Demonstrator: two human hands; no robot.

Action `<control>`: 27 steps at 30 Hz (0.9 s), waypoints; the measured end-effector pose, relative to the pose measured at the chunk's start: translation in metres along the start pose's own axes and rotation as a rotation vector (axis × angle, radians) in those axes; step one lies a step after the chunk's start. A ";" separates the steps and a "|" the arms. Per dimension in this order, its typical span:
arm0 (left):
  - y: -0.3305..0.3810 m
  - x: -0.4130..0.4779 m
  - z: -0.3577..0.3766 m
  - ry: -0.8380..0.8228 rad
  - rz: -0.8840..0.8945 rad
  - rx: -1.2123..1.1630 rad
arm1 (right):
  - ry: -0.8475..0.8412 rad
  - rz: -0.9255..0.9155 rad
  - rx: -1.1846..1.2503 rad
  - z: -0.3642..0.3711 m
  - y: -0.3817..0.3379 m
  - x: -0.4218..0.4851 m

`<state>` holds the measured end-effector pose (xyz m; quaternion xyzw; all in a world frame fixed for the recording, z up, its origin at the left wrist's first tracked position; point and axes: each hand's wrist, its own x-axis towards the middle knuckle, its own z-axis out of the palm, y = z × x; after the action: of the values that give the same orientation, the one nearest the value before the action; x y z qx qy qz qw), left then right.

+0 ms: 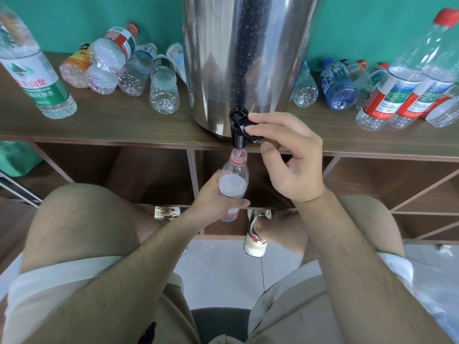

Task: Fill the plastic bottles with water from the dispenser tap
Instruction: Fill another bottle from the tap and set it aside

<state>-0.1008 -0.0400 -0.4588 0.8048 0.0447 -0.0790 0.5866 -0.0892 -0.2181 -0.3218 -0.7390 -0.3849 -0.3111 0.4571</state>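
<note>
left hand [215,197]: fingers wrapped round the open bottle [233,181], mouth right under the spout
right hand [289,155]: fingertips pinching the black tap lever [246,125]
dispenser [244,58]: steel, just beyond the fingers

This looks like a plain indoor utility room rather than a kitchen: a painted teal wall [74,21], a wooden cubby shelf [111,125] with open compartments, a pale tiled floor [218,269], a stainless-steel water dispenser [243,58] and many loose plastic bottles [164,88] strewn along the shelf top.

Bright, even light, sharp centre, glare on the steel dispenser [238,58] (edges fisheye-bent)
</note>
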 end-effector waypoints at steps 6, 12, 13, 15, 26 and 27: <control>0.002 0.000 0.001 -0.005 -0.002 -0.020 | -0.005 0.009 0.007 0.000 -0.001 -0.001; 0.004 0.000 0.001 -0.005 -0.011 -0.025 | -0.008 0.017 0.000 0.000 -0.003 0.000; 0.003 0.000 0.001 -0.004 -0.012 -0.022 | -0.007 0.017 -0.002 0.000 -0.004 0.000; 0.003 0.000 0.001 -0.003 -0.008 -0.017 | -0.006 0.020 -0.006 0.000 -0.003 0.000; 0.005 -0.001 0.000 0.001 -0.008 0.009 | -0.058 -0.012 -0.011 -0.002 -0.002 0.000; 0.006 -0.002 0.000 -0.003 -0.008 0.009 | -0.062 -0.017 -0.020 -0.002 -0.002 0.000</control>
<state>-0.1016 -0.0417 -0.4531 0.8072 0.0469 -0.0826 0.5826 -0.0910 -0.2192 -0.3205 -0.7493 -0.4022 -0.2959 0.4351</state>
